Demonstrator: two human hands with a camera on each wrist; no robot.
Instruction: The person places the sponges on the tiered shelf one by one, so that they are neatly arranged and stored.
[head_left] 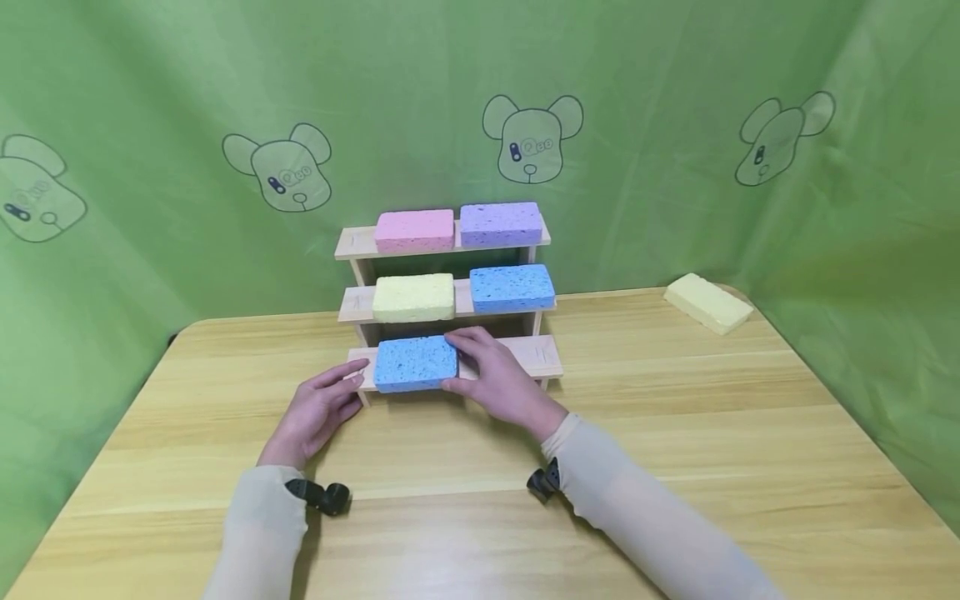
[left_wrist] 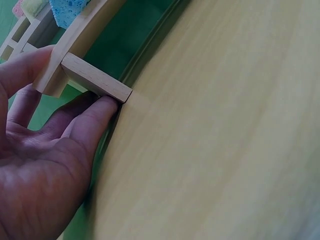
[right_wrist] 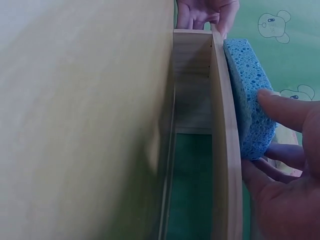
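Observation:
A blue sponge (head_left: 416,364) lies on the left part of the lowest step of a three-tier wooden stand (head_left: 531,357). My right hand (head_left: 501,379) grips its right end, thumb at the front edge and fingers at the back; the right wrist view shows the thumb on the sponge (right_wrist: 246,90). At the left end of that step, my left hand (head_left: 318,412) holds the stand, with fingers on the step's end and against the leg (left_wrist: 97,77). On the middle step sit a yellow sponge (head_left: 414,297) and another blue sponge (head_left: 512,288).
Pink (head_left: 415,231) and purple (head_left: 500,223) sponges sit side by side on the top step. A loose yellow sponge (head_left: 708,303) lies at the back right of the wooden table (head_left: 675,433). Green curtain (head_left: 420,92) hangs right behind and along both sides.

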